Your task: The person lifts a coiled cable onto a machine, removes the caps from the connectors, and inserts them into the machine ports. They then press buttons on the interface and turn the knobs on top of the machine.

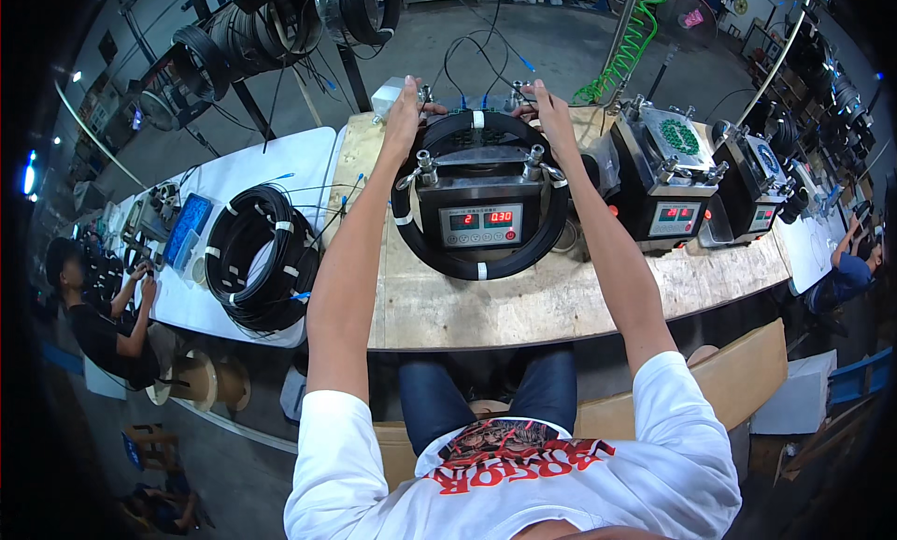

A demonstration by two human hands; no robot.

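Note:
A coil of black cable (pixel 481 264), bound with white ties, hangs around the front of a steel benchtop machine (pixel 448 192) with a lit red display (pixel 481 219). My left hand (pixel 404 120) is at the machine's far left corner, fingers curled inward beside a metal post. My right hand (pixel 553 121) mirrors it at the far right corner, fingers bent in toward another post. What the fingertips grip is too small to make out. Between the hands, thin black leads with blue tips (pixel 484 101) rise from the machine's back.
Two similar machines (pixel 673 176) (pixel 752 180) carrying green and blue rings stand to the right on the wooden bench (pixel 448 306). A stack of black cable coils (pixel 257 260) lies on the white table at left. Co-workers sit at far left (pixel 112 316) and far right (pixel 846 269).

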